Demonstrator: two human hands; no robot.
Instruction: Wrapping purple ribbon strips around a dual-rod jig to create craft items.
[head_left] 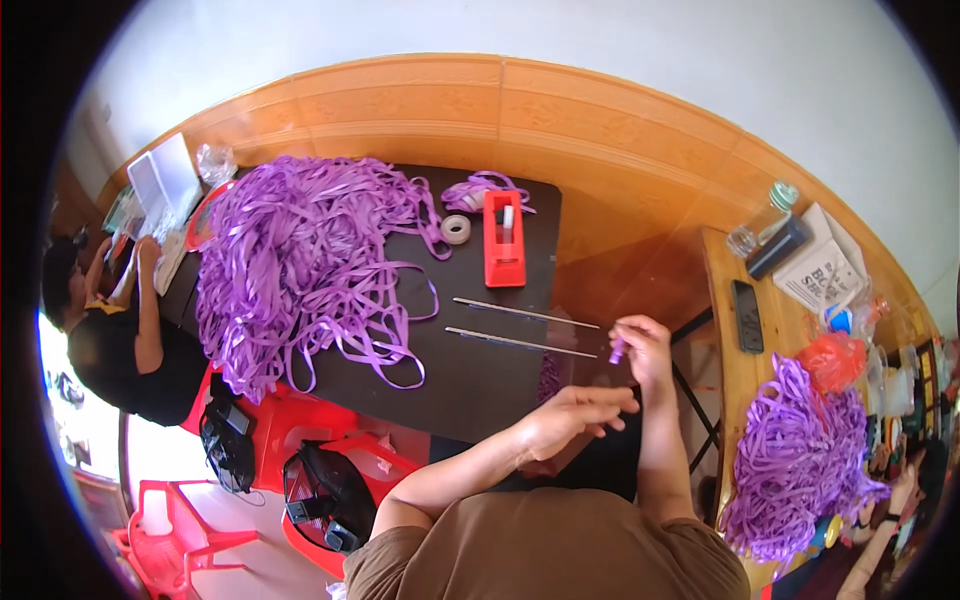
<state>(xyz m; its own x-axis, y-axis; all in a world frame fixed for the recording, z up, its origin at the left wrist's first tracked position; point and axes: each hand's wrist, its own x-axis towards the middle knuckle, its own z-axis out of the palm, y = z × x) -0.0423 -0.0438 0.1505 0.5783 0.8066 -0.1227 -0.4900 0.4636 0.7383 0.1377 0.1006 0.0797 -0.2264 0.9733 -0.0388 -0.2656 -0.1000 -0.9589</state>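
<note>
My right hand point(646, 350) is raised just past the right edge of the dark table point(480, 400), pinching a short end of purple ribbon point(617, 351). Below it, my left hand point(580, 412) is stretched toward the right forearm with its fingers extended; nothing shows in it. Two thin metal rods point(522, 312) lie side by side and jut over the table's edge, their tips close to my right hand. A large tangled heap of purple ribbon point(300, 250) covers the table's left part.
A red tape dispenser point(505, 262), a tape roll point(455, 230) and a small ribbon bundle point(485, 190) sit at the back. On the right, a wooden table point(722, 290) bears a phone point(747, 316) and another ribbon heap point(795, 470). A co-worker point(120, 340) sits far left, near red chairs point(180, 525).
</note>
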